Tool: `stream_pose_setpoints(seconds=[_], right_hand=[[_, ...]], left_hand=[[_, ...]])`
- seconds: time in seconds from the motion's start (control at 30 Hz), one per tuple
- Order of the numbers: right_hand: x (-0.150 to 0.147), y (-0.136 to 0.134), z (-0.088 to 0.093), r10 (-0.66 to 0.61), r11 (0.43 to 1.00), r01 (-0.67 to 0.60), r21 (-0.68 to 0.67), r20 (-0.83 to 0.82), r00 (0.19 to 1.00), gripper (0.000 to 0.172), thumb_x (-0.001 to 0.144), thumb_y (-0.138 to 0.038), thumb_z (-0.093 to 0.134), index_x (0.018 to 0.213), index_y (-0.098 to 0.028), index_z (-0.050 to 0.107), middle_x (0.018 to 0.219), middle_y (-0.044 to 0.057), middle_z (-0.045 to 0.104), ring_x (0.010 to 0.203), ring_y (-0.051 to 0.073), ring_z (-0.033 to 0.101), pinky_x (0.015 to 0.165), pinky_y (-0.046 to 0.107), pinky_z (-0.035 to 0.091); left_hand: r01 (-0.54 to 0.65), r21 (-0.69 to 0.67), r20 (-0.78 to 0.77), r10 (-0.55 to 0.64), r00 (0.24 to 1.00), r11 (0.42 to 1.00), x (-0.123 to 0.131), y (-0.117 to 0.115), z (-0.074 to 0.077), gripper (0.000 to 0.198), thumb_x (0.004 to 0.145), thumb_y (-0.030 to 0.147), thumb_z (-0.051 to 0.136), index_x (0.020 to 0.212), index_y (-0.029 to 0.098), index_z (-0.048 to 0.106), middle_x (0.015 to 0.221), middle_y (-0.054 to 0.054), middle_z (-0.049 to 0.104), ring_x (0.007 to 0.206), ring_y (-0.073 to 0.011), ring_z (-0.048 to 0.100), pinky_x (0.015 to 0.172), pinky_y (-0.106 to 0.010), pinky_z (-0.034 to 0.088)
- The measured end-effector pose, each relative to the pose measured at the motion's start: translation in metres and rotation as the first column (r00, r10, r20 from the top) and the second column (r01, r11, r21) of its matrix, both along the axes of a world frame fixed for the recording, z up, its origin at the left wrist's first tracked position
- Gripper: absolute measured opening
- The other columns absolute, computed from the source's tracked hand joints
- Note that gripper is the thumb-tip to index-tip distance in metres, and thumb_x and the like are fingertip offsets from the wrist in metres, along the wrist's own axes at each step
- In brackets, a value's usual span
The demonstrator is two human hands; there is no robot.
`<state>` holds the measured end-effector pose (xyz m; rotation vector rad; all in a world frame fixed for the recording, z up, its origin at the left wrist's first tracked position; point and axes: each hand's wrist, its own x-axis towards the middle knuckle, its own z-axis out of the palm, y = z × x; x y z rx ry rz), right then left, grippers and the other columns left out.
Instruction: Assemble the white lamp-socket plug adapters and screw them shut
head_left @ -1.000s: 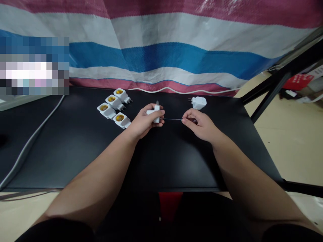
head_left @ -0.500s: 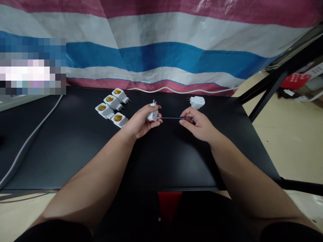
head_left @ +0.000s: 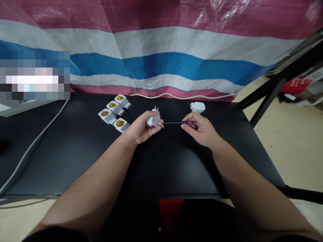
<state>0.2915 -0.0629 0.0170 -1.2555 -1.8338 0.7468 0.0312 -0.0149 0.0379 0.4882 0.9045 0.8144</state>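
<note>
My left hand (head_left: 142, 127) is closed round a white plug-in lamp socket (head_left: 154, 119), its two prongs pointing up and away. My right hand (head_left: 202, 129) pinches a thin screwdriver (head_left: 176, 123) by its dark red handle; the metal shaft runs left and its tip touches the socket's side. Both hands hover just above the black table (head_left: 75, 158). Several more white sockets with brass insides (head_left: 113, 112) lie in a cluster left of my left hand. One white socket (head_left: 197, 107) lies alone just beyond my right hand.
A grey cable (head_left: 30, 151) crosses the table's left part. A striped pink, white and blue tarp (head_left: 161, 50) hangs behind the table, with a white cord (head_left: 176, 96) along its foot. A black metal frame (head_left: 275, 87) and floor clutter stand at right.
My left hand has turned the socket so its prongs tilt further up and a red spot shows on its underside. The screwdriver tip stays against it. The camera has tipped slightly upward.
</note>
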Motion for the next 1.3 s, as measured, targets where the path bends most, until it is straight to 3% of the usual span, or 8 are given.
stream_pose_setpoints(seconds=[0.23, 0.37, 0.47, 0.73, 0.9, 0.97, 1.1, 1.3], right_hand=[[-0.002, -0.001, 0.002, -0.023, 1.0, 0.023, 0.008, 0.02, 1.0, 0.016, 0.097, -0.04, 0.075, 0.1, -0.025, 0.071, 0.067, -0.005, 0.049, 0.059, 0.014, 0.044, 0.061, 0.032, 0.037], [-0.002, -0.001, 0.003, -0.051, 0.998, 0.05, 0.03, 0.03, 0.998, 0.014, 0.097, -0.038, 0.075, 0.099, -0.024, 0.072, 0.063, -0.007, 0.042, 0.057, 0.014, 0.042, 0.06, 0.032, 0.036], [-0.003, 0.0, 0.003, -0.056, 0.998, 0.055, 0.026, 0.025, 0.998, 0.015, 0.096, -0.038, 0.076, 0.1, -0.023, 0.073, 0.063, -0.006, 0.046, 0.058, 0.014, 0.045, 0.062, 0.032, 0.039], [-0.006, -0.002, 0.008, -0.045, 0.997, 0.049, -0.053, 0.072, 0.996, 0.038, 0.104, -0.051, 0.065, 0.081, -0.022, 0.066, 0.064, -0.002, 0.055, 0.059, 0.014, 0.048, 0.06, 0.032, 0.035], [-0.001, -0.002, 0.008, 0.059, 0.996, -0.057, -0.063, 0.02, 0.998, 0.02, 0.101, -0.041, 0.069, 0.108, -0.024, 0.063, 0.08, -0.001, 0.063, 0.069, 0.017, 0.056, 0.068, 0.032, 0.043], [0.0, -0.001, 0.008, 0.019, 0.997, -0.016, -0.076, 0.04, 0.999, 0.021, 0.103, -0.045, 0.066, 0.101, -0.024, 0.063, 0.079, 0.0, 0.063, 0.069, 0.018, 0.056, 0.068, 0.033, 0.042], [-0.002, 0.0, 0.008, -0.014, 0.992, 0.03, -0.12, 0.13, 0.991, 0.046, 0.11, -0.055, 0.052, 0.078, -0.023, 0.057, 0.072, 0.002, 0.062, 0.068, 0.018, 0.057, 0.069, 0.035, 0.041], [-0.001, -0.001, 0.007, 0.079, 0.989, -0.077, -0.126, 0.015, 0.997, 0.022, 0.102, -0.045, 0.067, 0.106, -0.025, 0.059, 0.079, -0.002, 0.062, 0.07, 0.018, 0.056, 0.07, 0.034, 0.043]], left_hand=[[-0.004, 0.008, -0.026, 0.005, 1.0, 1.0, 0.0, -0.001, -0.001, 0.015, 0.095, 0.026, 0.071, 0.097, 0.011, 0.07, 0.077, -0.009, 0.074, 0.059, -0.0147, 0.073, 0.054, -0.019, 0.063], [0.026, 0.069, -0.067, -0.021, 0.998, 0.997, 0.0, -0.002, -0.006, 0.015, 0.094, 0.026, 0.074, 0.094, 0.012, 0.07, 0.079, -0.009, 0.074, 0.063, -0.0156, 0.075, 0.056, -0.02, 0.065], [0.066, 0.134, -0.09, -0.054, 0.994, 0.989, 0.001, -0.002, -0.01, 0.015, 0.092, 0.026, 0.076, 0.094, 0.013, 0.069, 0.08, -0.007, 0.074, 0.066, -0.016, 0.076, 0.058, -0.02, 0.065], [0.114, 0.217, -0.129, -0.087, 0.988, 0.97, 0.002, -0.003, -0.012, 0.022, 0.087, 0.025, 0.081, 0.094, 0.016, 0.063, 0.079, -0.004, 0.072, 0.064, -0.0146, 0.073, 0.052, -0.019, 0.06], [0.121, 0.258, -0.154, -0.083, 0.985, 0.959, 0.003, -0.003, -0.013, 0.025, 0.084, 0.024, 0.083, 0.09, 0.017, 0.06, 0.077, -0.004, 0.071, 0.062, -0.0146, 0.072, 0.051, -0.02, 0.058], [0.141, 0.271, -0.165, -0.098, 0.981, 0.952, 0.004, -0.004, -0.014, 0.028, 0.083, 0.025, 0.085, 0.09, 0.017, 0.06, 0.077, -0.003, 0.071, 0.063, -0.0148, 0.072, 0.052, -0.02, 0.058], [0.155, 0.286, -0.176, -0.107, 0.979, 0.946, 0.004, -0.006, -0.013, 0.029, 0.081, 0.026, 0.087, 0.09, 0.017, 0.061, 0.077, -0.004, 0.072, 0.063, -0.0147, 0.072, 0.051, -0.02, 0.057], [0.102, 0.265, -0.177, -0.056, 0.983, 0.959, 0.004, -0.006, -0.01, 0.031, 0.079, 0.027, 0.087, 0.091, 0.017, 0.06, 0.079, -0.003, 0.071, 0.064, -0.0138, 0.071, 0.052, -0.019, 0.054]])
